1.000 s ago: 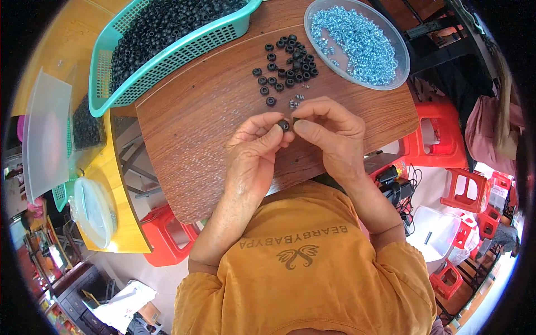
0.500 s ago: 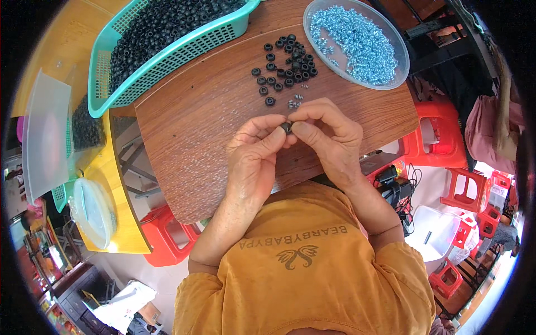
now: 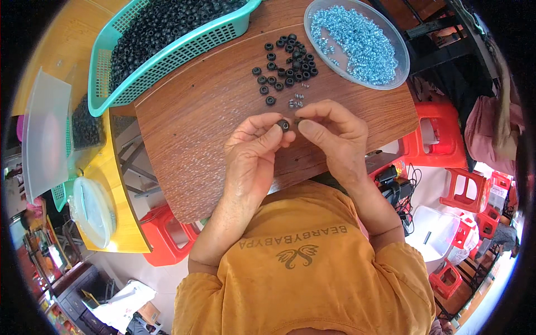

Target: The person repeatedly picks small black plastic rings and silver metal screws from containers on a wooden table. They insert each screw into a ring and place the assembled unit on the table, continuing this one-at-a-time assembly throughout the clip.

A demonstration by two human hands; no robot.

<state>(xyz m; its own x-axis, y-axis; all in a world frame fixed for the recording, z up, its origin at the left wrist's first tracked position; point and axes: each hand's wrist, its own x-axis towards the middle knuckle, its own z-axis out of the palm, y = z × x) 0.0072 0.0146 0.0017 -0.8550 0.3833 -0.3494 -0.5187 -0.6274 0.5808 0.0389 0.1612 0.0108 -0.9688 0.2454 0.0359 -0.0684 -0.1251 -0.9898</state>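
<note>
Flanking loose beads point(image 3: 296, 65): basket point(image 3: 167, 68), bowl point(image 3: 405, 53); left hand point(image 3: 254, 143) pinches bead point(image 3: 283, 125), right hand point(image 3: 336, 134) dark piece point(image 3: 297, 120).

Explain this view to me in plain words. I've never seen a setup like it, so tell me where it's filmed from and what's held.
There is no machine here, just a person's bare hands. The camera, the left one of two, sits on the person's head and looks down; its wide lens bends straight edges.

On the brown table lie loose black beads, with a few silvery bits nearer the hands. Beyond, to the left, a green basket holds many more black beads; to the right, a clear bowl holds blue pieces.

The left hand grips one bead. The right hand, close beside it, seems to pinch something dark, too small to identify.
</note>
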